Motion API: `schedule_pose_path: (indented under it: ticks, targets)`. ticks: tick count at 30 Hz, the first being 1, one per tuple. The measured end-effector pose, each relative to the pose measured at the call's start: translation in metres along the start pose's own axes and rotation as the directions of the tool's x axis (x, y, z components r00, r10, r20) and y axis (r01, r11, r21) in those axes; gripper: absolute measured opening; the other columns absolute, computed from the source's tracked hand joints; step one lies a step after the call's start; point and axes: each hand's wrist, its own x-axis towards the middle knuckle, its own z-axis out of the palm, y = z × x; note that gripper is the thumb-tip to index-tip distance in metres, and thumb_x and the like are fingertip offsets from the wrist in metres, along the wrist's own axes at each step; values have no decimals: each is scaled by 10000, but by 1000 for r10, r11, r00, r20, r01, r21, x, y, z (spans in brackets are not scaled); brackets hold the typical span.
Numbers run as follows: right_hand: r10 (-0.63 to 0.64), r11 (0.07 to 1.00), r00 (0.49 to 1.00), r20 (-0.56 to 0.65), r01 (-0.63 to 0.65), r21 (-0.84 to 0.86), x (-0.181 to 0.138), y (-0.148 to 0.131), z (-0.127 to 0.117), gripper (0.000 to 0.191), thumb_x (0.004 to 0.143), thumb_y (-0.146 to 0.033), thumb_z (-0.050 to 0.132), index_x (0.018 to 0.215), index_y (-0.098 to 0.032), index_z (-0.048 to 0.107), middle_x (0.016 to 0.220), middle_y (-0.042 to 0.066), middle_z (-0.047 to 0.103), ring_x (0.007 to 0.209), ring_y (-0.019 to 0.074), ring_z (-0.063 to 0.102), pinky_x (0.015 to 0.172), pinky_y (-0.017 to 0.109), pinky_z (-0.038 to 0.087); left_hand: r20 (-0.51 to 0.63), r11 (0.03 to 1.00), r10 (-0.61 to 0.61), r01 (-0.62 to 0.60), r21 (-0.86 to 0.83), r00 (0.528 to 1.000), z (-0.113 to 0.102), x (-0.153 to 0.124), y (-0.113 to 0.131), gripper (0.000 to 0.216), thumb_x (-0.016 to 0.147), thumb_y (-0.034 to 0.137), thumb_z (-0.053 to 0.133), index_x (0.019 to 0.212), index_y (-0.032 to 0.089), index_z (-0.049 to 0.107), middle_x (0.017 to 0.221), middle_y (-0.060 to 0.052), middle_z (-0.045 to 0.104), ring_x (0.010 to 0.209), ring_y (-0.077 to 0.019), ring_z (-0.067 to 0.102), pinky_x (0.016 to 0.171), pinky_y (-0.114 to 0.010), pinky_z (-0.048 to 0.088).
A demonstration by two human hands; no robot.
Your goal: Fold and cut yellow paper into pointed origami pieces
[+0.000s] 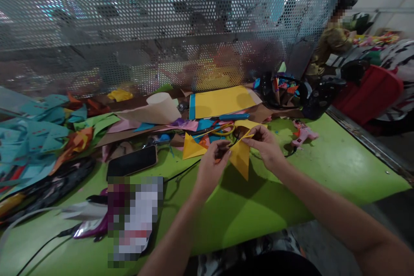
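Note:
Between both hands is a folded piece of yellow paper [241, 161], its pointed corner hanging down over the green table. My left hand [213, 161] pinches the paper's left edge between thumb and fingers. On the opposite side my right hand [263, 144] grips the upper right edge in a pinch. A second yellow paper triangle [193, 147] lies just left of my left hand. Behind the hands sit yellow sheets [223, 102] and a blue strip-like object [234, 117] among paper scraps.
A dark phone [132, 162] and a purple corded tool [97, 224] lie left on the green table [246, 220]. Blue paper pieces [35, 138] pile up far left. A pink figure [303, 133] stands right. A perforated metal screen [155, 30] rises behind; a person [333, 41] is beyond.

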Motion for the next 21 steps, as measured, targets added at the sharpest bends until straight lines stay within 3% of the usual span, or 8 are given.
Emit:
schedule_pose_path:
  ticks: [4,8,14,18,21]
  targets:
    - [-2,1000,1000,13,2,-3,-5,-4,3,445,560,-307,881,821,-251,525,691,-69,522,650,113,499,624,256,425,118,998,-61,59,20,991,1,1,-1,268,880,396,573,1033,190,647,973,-54,692,906,-188,629,792,-277,487]
    - [32,999,998,54,-31,-15,-7,-10,4,503,583,-325,873,973,-257,563,674,-65,558,651,121,524,629,253,443,101,993,-89,81,81,991,2,0,-3,261,866,420,569,861,175,658,802,-20,658,756,-167,571,692,-256,442]
    - [46,996,993,105,-38,-80,-6,-12,0,306,641,-425,829,833,-227,697,822,9,657,750,147,562,682,268,458,97,991,-135,136,-6,986,2,0,2,292,805,456,621,806,166,644,749,-5,613,708,-147,521,651,-239,414]
    - [65,998,988,143,-67,9,-5,-12,-4,308,798,-521,673,863,-231,753,847,45,692,780,176,610,717,304,493,86,974,-202,209,-87,976,0,1,3,317,766,481,680,756,166,643,711,11,582,687,-127,489,640,-223,396]
    - [74,994,986,152,-85,65,-3,-13,-6,240,768,-450,711,870,-240,766,835,43,712,784,185,634,732,320,516,81,945,-266,276,-176,961,-1,0,3,353,738,515,717,782,169,667,739,11,604,696,-121,498,657,-218,405]
